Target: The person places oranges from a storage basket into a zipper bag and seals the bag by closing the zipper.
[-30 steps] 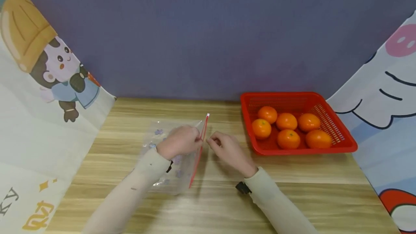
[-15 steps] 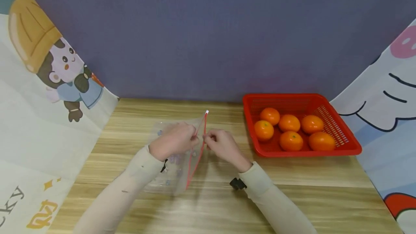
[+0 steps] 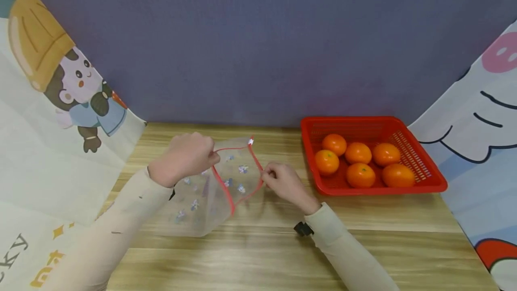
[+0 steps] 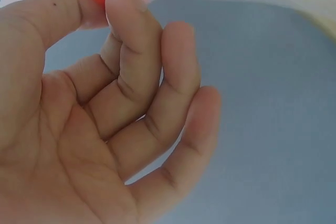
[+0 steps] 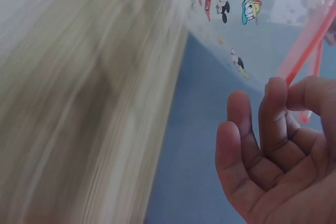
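A white printed sheet (image 3: 36, 156) lines the left side of a work corner, its cartoon child (image 3: 74, 75) wearing an orange hat. Next to it, a person in pale sleeves reaches in over a wood-grain table (image 3: 258, 257). The left hand (image 3: 183, 158), thumb and forefinger pressed together, clamps one red edge of a clear zip-top bag (image 3: 206, 196); its remaining fingers curl loosely, the left wrist view shows. The bag, sprinkled with small cartoon figures, is held at the middle of the scene, left of the basket, its body trailing left and toward the near side. Whether its underside touches the tabletop cannot be told. Its mouth gapes between two red zip strips (image 3: 225, 187), with a white slider (image 3: 251, 141) at the far end. To the right, the right hand (image 3: 287, 185) pinches the opposite red edge between thumb and forefinger, a black device (image 3: 304, 229) at the wrist. Farther right, toward the far side, sits a red plastic basket (image 3: 379, 191) with slotted walls, holding six oranges (image 3: 361, 175): two at left, two in the middle, two at right. A dark blue-grey panel (image 3: 258, 48) rises behind, and another cartoon sheet (image 3: 497, 116) closes off the right side.
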